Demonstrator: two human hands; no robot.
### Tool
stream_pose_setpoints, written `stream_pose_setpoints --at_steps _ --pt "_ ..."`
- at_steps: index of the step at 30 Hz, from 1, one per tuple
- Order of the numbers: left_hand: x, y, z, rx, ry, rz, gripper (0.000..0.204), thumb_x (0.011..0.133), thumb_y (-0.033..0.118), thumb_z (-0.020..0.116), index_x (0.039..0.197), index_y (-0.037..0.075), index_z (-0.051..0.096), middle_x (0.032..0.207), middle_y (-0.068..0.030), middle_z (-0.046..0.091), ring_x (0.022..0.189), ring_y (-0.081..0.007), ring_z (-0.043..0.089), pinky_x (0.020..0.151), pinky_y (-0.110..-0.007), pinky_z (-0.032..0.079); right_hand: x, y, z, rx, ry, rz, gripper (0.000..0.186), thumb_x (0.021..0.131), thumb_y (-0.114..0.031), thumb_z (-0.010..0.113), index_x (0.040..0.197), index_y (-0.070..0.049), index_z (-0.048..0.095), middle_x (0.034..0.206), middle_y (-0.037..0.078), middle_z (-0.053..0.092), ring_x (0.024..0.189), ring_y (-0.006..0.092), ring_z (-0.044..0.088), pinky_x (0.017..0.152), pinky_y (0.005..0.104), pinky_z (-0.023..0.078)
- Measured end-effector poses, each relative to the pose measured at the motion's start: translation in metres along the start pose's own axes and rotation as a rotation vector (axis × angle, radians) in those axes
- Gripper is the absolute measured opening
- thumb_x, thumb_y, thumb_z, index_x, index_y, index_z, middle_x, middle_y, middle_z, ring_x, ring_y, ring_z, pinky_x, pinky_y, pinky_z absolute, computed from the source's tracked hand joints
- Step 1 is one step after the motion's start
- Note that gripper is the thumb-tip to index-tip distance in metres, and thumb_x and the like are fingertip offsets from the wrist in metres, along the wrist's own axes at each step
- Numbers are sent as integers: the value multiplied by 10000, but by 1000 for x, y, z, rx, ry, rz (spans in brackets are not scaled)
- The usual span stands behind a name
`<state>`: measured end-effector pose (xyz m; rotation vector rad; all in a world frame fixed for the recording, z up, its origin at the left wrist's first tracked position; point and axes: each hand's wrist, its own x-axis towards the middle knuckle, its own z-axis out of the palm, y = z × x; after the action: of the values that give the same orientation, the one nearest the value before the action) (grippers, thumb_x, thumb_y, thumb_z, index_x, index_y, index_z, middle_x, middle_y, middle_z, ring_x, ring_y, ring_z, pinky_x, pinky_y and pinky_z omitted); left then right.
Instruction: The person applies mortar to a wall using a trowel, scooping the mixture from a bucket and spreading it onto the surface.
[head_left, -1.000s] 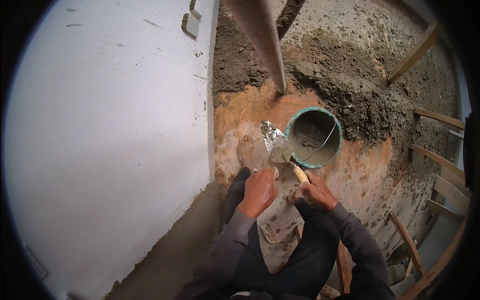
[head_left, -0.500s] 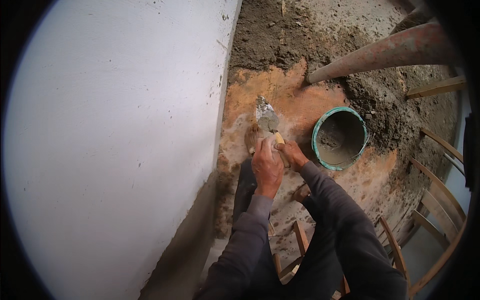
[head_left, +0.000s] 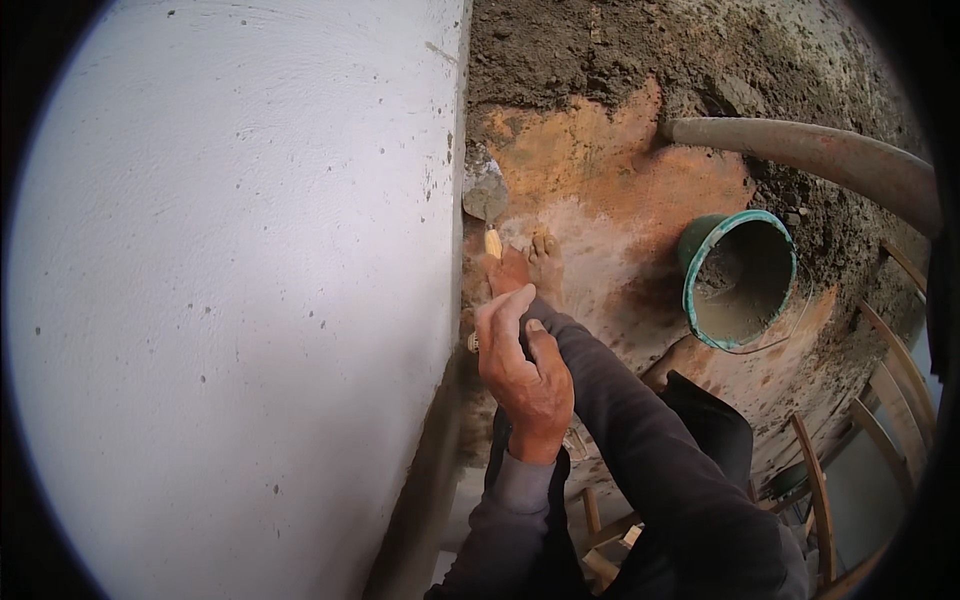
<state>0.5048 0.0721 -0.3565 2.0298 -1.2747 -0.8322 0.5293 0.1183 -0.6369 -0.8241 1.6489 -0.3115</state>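
Note:
My right hand (head_left: 509, 272) is wrapped round the yellowish handle of a pointed trowel (head_left: 485, 190). The trowel's blade, smeared with grey mortar, is beside the edge of the white wall (head_left: 250, 260). Closer to me, my left hand (head_left: 527, 385) is raised over the right wrist, cupped, with its thumb apart from the fingers. I see nothing in it, though its palm is partly hidden. To the right stands a green bucket (head_left: 689, 290) with a teal rim, a wire handle and wet grey mortar inside.
A thick pole (head_left: 800, 140) slants in from the right above the bucket. Loose mortar (head_left: 560, 50) covers the far floor. Wooden slatted pieces (head_left: 890, 400) stand at the right, and more wood (head_left: 592, 510) lies by my legs. My bare foot (head_left: 546, 270) is near the trowel.
My right hand has carried the trowel left toward the wall's edge. My left hand has come away from the trowel handle. The view has shifted, and the bucket now appears farther right.

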Motion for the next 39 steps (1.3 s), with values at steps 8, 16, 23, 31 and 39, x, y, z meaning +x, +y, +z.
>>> stream_pose_setpoints --at_steps 8,16,23,31,39 --pt "9 5 -1 -45 -63 12 311 783 -57 487 1064 -30 619 1027 -164 603 963 -301 592 872 -378 463 65 -86 -63 531 -48 138 278 830 -187 630 809 81 556 581 124 556 417 209 552 408 367 453" --pt "19 8 -2 -9 -108 60 303 786 -56 489 1057 -30 621 1034 -164 606 971 -307 597 876 -389 464 112 -88 -77 417 -60 50 217 878 -183 612 812 13 545 590 60 513 428 156 493 389 331 417" --pt "12 8 -10 -7 -180 -2 296 779 -82 500 1045 -32 621 1021 -175 606 962 -309 601 870 -383 466 111 -73 -84 449 -9 -36 337 840 -235 641 740 78 565 509 101 524 389 207 544 353 372 411" --pt "25 20 -1 -4 -267 93 318 789 -89 511 1093 -48 593 1052 -197 570 953 -348 596 835 -395 485 136 -53 -90 152 109 -204 327 848 -271 644 896 46 584 599 87 513 474 193 538 444 354 413" --pt "31 15 -7 -10 -253 -24 282 790 -67 529 1056 -48 620 1007 -192 599 947 -332 609 857 -381 468 125 -68 -95 62 203 -273 417 806 -324 679 854 87 622 775 275 613 742 420 609 689 486 473"
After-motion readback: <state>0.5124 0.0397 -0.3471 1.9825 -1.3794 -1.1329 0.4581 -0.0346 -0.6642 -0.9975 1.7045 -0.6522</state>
